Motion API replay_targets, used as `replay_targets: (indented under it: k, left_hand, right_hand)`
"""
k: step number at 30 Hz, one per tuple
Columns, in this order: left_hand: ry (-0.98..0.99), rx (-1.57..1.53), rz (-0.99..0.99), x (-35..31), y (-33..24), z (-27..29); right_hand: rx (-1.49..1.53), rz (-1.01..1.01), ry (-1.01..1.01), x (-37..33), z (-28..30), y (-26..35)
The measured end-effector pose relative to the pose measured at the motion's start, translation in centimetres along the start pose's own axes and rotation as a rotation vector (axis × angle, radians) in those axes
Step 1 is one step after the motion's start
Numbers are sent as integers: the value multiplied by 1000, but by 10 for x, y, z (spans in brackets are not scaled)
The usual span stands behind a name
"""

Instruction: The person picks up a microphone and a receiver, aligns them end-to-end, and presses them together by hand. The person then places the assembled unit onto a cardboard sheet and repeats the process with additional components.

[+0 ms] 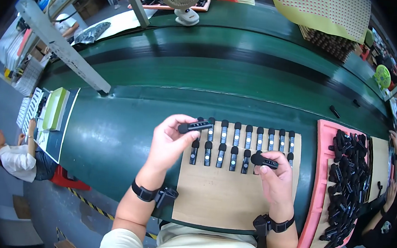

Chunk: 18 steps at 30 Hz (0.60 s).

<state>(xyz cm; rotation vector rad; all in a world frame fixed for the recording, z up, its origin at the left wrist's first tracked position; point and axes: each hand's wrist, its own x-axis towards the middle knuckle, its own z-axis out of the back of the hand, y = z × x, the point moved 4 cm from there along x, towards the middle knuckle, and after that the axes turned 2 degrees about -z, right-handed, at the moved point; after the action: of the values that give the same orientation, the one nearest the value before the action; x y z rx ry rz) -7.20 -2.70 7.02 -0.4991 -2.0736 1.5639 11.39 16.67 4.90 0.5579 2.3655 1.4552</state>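
Observation:
Pinched between thumb and fingers of my left hand (168,140) is a small black clip-on microphone (199,125) with a foam tip, held over the left end of the far row. My right hand (276,176) grips another black microphone (268,163), its foam tip pointing left, above the near row. Below both hands lies a brown cardboard sheet (220,198). Two rows of similar microphones (236,135) stretch across its far half, foam ends away from me. My hands and the held pieces cover parts of these rows.
To the right, a pink tray (317,189) holds a heap of black microphones (347,191). Two loose pieces lie on the green bench (128,132) beyond it. A white fan (181,1) stands at the back, a metal post (69,53) at left. Co-workers sit left and right.

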Motion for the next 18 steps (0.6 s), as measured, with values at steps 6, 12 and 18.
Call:
replay_targets:
  k: [6,12,18]
  left_hand:
    - [48,4,-15,-29,5,-9]
    - [168,105,-6,-47,14,-18]
    - [220,186,-73,-49,9,-23]
  right_hand:
    - [-129,55,47,-4,5,-2]
    - [-312,128,108,-9,4,-4]
    - [-364,145,123,-13,0,0]
